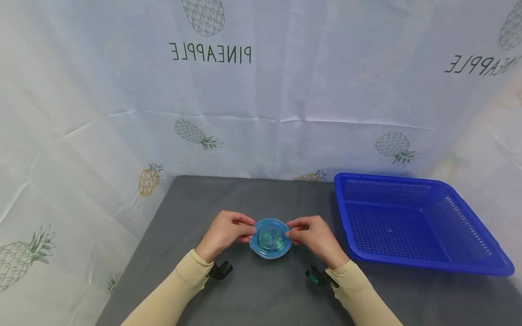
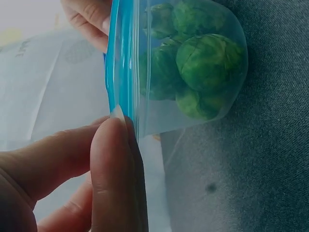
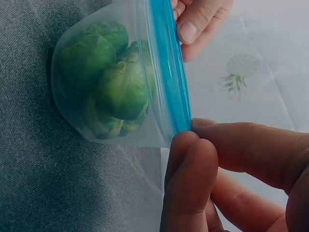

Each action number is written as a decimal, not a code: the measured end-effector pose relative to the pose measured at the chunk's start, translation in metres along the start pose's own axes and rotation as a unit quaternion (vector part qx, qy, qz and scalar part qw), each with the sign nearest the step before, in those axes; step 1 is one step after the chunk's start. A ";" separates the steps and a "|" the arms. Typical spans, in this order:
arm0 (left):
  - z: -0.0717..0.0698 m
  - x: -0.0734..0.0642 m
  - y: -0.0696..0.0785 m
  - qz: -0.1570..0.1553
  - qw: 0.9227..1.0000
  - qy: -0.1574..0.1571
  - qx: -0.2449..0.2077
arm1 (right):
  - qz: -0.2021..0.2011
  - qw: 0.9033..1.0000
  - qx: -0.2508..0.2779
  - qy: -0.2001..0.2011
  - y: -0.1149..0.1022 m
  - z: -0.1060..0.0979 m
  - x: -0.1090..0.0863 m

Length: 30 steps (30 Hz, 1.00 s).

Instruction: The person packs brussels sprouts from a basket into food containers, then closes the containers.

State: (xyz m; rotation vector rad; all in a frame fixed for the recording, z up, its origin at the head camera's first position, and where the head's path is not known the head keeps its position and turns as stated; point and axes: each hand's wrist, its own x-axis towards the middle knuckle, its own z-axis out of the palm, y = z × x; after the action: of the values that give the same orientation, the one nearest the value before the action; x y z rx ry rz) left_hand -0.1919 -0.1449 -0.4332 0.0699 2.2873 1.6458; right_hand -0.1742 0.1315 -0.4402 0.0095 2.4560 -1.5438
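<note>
A small clear plastic container [image 3: 159, 137] with a blue lid [image 1: 271, 238] stands upright on the grey table. Through its wall several Brussels sprouts [image 2: 210, 63] show green in the left wrist view. My left hand [image 1: 226, 232] pinches the lid's rim at the left edge between thumb and fingers. On the opposite edge my right hand [image 1: 314, 237] pinches the rim in the same way. The lid sits on the container's top; whether it is fully sealed I cannot tell.
A blue plastic basket [image 1: 391, 260] with perforated walls stands at the right of the grey table [image 1: 253, 294]. Behind the table hangs a pale curtain [image 1: 277, 90] printed with pineapples. Dark straps [image 1: 221, 270] circle both wrists.
</note>
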 end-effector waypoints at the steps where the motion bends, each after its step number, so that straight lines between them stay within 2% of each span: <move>1: 0.000 0.000 0.000 0.001 1.000 -0.002 0.003 | 0.002 1.000 0.000 0.000 0.000 -0.001 0.000; 7: -0.002 0.002 0.001 -0.006 1.000 -0.024 0.005 | 0.012 1.000 -0.005 0.002 0.002 -0.005 -0.001; 12: -0.007 0.002 0.001 -0.036 0.998 -0.052 0.010 | 0.026 0.999 0.032 -0.035 0.004 -0.003 0.001; 16: -0.008 0.004 0.000 -0.041 0.997 -0.071 0.013 | 0.032 0.997 0.049 -0.051 0.005 -0.002 0.003; 23: -0.005 0.014 -0.008 -0.042 0.998 -0.049 -0.022 | 0.042 0.996 0.078 -0.027 0.005 -0.001 0.013; 30: -0.003 0.023 -0.014 -0.041 0.997 -0.026 -0.056 | 0.045 0.993 0.104 -0.028 0.011 0.001 0.023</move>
State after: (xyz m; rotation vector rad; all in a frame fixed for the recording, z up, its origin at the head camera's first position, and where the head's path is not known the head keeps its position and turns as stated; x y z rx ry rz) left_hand -0.2130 -0.1472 -0.4503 -0.0071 2.1265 1.7063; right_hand -0.1948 0.1329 -0.4547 0.1102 2.2109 -1.7278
